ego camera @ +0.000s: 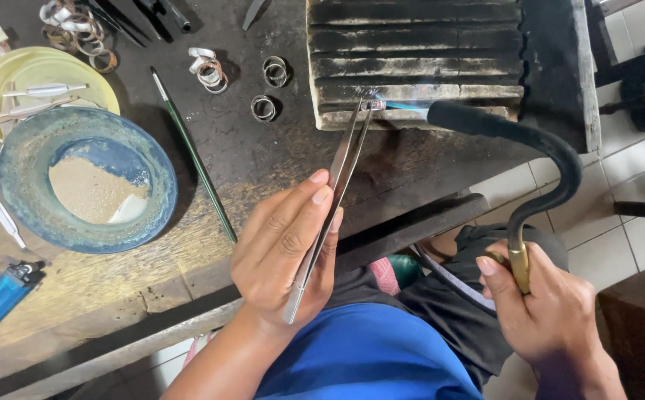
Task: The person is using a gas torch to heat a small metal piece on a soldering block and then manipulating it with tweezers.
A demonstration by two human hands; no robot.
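My left hand grips long steel tweezers that reach up to a small metal piece on the edge of a charred, ribbed soldering block. My right hand holds the brass handle of a curved black torch. The torch's nozzle points left at the small piece, and a thin blue flame plays on it.
On the dark wooden bench lie several metal rings, a thin green brush, a blue bowl of powder, a yellow plate and a blue lighter. White floor tiles show at the right.
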